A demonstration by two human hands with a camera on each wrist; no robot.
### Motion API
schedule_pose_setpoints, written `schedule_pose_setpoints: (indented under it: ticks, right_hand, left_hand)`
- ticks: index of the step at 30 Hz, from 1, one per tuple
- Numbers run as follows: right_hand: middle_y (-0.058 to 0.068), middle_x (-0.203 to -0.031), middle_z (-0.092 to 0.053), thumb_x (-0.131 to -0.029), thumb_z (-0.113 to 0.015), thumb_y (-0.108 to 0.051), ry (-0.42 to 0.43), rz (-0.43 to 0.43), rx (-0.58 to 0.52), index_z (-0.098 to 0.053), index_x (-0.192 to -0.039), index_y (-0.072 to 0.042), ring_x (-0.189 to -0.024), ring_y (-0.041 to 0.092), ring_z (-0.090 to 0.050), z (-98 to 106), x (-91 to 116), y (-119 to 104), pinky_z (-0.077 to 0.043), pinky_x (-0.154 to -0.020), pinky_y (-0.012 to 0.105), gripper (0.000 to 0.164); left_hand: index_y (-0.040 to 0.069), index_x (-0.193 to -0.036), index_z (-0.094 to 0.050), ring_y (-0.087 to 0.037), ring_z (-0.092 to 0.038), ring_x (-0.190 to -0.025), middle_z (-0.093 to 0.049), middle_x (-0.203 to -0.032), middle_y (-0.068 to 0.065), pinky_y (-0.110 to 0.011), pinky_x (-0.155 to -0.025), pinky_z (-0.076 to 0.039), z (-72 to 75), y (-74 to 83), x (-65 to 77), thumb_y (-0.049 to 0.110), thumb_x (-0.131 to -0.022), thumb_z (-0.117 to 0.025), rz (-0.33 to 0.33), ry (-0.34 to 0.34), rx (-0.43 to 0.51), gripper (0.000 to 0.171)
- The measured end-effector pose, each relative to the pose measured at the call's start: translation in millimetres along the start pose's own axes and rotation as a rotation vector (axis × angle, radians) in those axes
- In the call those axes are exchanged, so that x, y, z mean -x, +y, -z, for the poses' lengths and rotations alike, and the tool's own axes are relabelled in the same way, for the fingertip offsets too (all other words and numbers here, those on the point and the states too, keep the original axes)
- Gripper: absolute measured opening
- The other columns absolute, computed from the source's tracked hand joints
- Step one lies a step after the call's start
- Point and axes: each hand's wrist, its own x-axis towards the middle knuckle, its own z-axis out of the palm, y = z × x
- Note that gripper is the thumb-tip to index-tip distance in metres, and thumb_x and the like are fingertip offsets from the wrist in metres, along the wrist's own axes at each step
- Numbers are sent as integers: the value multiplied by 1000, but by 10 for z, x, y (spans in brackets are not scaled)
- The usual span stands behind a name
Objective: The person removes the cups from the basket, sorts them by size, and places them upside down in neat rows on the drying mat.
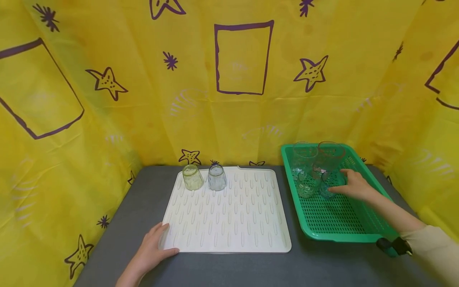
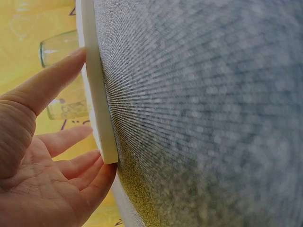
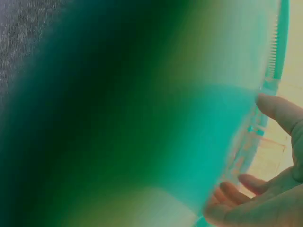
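Observation:
My left hand [image 1: 148, 249] rests at the near left corner of a white ribbed drying mat [image 1: 229, 223]. In the left wrist view its thumb and fingertips touch the mat's edge, with the fingers spread. On the mat's far left stand a yellow-green glass [image 1: 193, 177] and a grey-blue glass [image 1: 217, 178], both upside down. My right hand [image 1: 353, 185] reaches into a green plastic basket [image 1: 305, 223], thumb and fingers spread beside a short blue-tinted glass [image 1: 327, 190]. Whether it touches that glass is unclear; the right wrist view is largely blocked by the blurred basket wall.
Beside the blue glass in the basket is a short clear glass [image 1: 305, 188]. Behind them stand a tall clear glass [image 1: 303, 155] and a tall pink-rimmed glass [image 1: 330, 153]. A dark grey table [image 1: 215, 271] lies underneath, with a yellow patterned curtain [image 1: 244, 119] around its back and sides.

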Motion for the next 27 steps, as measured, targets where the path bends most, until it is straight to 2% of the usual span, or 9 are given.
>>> schedule_pose_setpoints:
  ticks: [6,9,13,16,27]
  right_hand:
    - [53,-130,-25,-85,-74,-30,-27,7,47,-18,-136,28,-112,66,-31,29,-29,-18,-40,-82,68,95]
    - [52,-125,-33,-84,-75,-29,-31,25,74,-20,-135,29,-109,65,-35,32,-48,-18,-45,-75,60,94]
    - [54,-125,-31,-85,-74,-28,-55,32,85,-20,-133,31,-111,66,-33,47,-76,-22,-45,-78,61,94]
    - [56,-129,-23,-85,-74,-28,-81,21,83,-16,-134,31,-115,68,-27,70,-90,-37,-39,-86,69,96]
    - [56,-128,-24,-83,-75,-29,-105,32,106,-17,-132,31,-112,67,-34,94,-159,-20,-43,-84,66,97]
  left_hand:
    - [-8,-138,-45,-53,-32,-128,-33,-144,-35,-64,-100,-32,-5,-10,4,33,-69,-87,-6,2,-4,91]
    - [-8,-138,-45,-53,-31,-128,-33,-144,-35,-64,-100,-32,-4,-16,5,33,-69,-87,-2,0,-5,91]
    - [-7,-138,-45,-53,-31,-128,-32,-144,-35,-63,-100,-32,-8,-27,-2,33,-69,-88,6,-1,-9,91]
    - [-7,-138,-45,-52,-32,-128,-32,-144,-35,-63,-100,-33,-14,-28,-10,34,-69,-88,10,-1,-10,91]
    - [-8,-139,-45,-52,-32,-128,-32,-145,-34,-62,-100,-33,-15,-24,-14,33,-69,-88,14,-2,-10,91]
